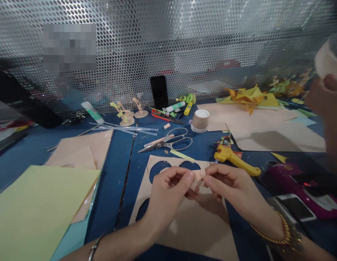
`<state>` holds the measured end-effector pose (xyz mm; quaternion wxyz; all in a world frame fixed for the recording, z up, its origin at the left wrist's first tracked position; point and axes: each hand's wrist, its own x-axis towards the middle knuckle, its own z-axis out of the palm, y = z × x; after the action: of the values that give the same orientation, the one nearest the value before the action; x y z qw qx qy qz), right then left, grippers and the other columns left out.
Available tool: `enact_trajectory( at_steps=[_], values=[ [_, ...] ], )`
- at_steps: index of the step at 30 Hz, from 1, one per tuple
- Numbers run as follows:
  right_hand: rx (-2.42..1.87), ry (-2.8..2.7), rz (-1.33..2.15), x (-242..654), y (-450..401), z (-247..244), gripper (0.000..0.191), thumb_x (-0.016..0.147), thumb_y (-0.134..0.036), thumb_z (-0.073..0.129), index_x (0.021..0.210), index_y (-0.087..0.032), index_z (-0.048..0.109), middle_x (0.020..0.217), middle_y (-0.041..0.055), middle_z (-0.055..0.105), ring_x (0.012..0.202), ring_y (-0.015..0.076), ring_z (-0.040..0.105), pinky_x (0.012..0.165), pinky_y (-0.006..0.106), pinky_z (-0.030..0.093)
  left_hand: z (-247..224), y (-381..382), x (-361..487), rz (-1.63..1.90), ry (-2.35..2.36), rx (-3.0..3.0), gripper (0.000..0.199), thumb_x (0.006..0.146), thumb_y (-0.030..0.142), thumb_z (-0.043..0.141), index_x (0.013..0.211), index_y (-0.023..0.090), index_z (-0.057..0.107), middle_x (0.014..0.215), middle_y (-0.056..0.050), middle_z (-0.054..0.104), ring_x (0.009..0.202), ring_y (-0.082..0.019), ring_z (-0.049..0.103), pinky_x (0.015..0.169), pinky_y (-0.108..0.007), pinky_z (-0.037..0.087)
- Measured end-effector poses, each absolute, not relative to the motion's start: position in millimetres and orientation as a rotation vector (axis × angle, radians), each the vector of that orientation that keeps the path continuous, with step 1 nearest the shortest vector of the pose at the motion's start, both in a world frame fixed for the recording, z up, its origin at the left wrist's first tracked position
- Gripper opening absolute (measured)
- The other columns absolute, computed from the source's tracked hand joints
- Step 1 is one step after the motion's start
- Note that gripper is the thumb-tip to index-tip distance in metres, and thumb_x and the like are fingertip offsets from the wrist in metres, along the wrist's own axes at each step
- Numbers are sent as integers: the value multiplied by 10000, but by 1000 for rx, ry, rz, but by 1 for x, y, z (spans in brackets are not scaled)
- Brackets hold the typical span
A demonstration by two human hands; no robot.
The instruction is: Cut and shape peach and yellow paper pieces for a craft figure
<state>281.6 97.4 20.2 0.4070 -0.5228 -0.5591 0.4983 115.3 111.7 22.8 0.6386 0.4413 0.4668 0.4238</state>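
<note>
Both hands meet over a tan paper sheet (195,224) that has round holes cut in it. My left hand (172,192) pinches one side of a small tan paper piece (198,177) between thumb and index finger. On the other side of that piece, my right hand (230,183) closes its thumb and fingertips on it. Beyond the hands lie grey-handled scissors (168,141) with their blades pointing left, and a thin yellow paper strip (182,156). A yellow glue gun (236,159) rests just beyond my right hand.
Coloured sheets (40,206) lie at left, clear sticks (124,128) and paper figures (127,116) behind. A twine-wrapped cup (200,121) and black phone (159,92) stand ahead. Another person's hand (324,98) holds something white at right, above a purple device (299,188).
</note>
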Motion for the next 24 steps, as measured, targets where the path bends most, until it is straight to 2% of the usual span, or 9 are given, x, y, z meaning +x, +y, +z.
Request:
enact_trajectory(
  at_steps=[13,18,24],
  values=[
    [-1324,-1395,1260,281,98,20,240,841,-401,609,746,-185,650,691,-12,562,553,91,459,490,207,388,26,110,116,971,1115,1063,99,766,243,679,760,153,719,556,10,657,498,-110,615,525,-202,524],
    [-1351,-1376,1247,281,97,21,317,845,-473,585,738,-182,649,647,-16,531,527,99,461,467,217,378,24,110,114,953,1122,1088,102,771,249,682,729,163,718,543,20,647,490,-103,613,528,-195,518],
    [-1359,-1426,1218,283,98,20,253,839,-419,612,739,-191,655,673,-18,561,542,91,466,497,215,376,24,111,114,928,1118,1112,102,770,238,686,698,170,706,547,35,623,470,-86,580,521,-193,498]
  ],
)
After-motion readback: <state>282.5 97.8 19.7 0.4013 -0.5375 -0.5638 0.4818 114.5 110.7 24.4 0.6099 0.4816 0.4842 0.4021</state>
